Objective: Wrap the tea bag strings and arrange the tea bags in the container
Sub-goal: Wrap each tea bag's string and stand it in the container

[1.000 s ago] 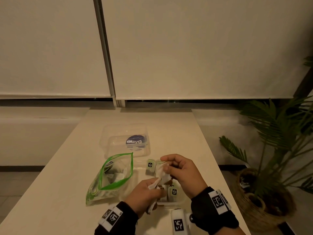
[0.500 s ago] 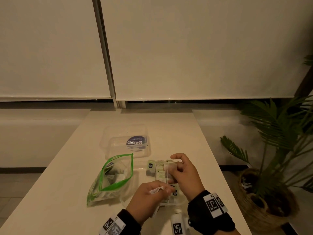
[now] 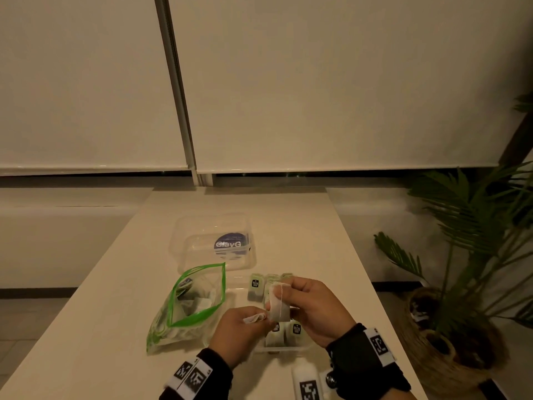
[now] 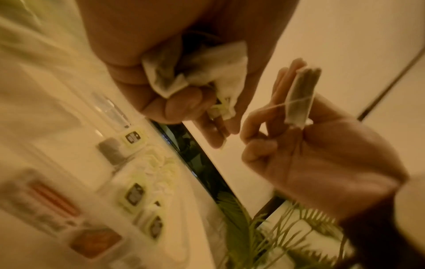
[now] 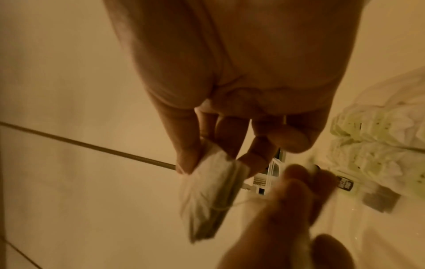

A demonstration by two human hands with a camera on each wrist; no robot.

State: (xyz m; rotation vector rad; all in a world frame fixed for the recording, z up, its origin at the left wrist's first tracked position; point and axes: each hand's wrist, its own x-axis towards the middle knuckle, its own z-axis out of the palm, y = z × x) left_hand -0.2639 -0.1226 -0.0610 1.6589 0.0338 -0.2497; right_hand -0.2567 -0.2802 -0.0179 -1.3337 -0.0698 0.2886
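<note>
The right hand (image 3: 314, 307) pinches the tea bag (image 3: 278, 303) upright above the container (image 3: 300, 346), while the string (image 4: 273, 107) runs sideways across its long axis to the nearer left hand (image 3: 240, 333), which also clutches crumpled bags (image 4: 202, 72).

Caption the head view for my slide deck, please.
Right hand holds a tea bag upright while left hand winds its string.

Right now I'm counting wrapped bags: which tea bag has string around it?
The tea bag pinched upright in the right hand; string crosses it. The left hand grips crumpled ones.
</note>
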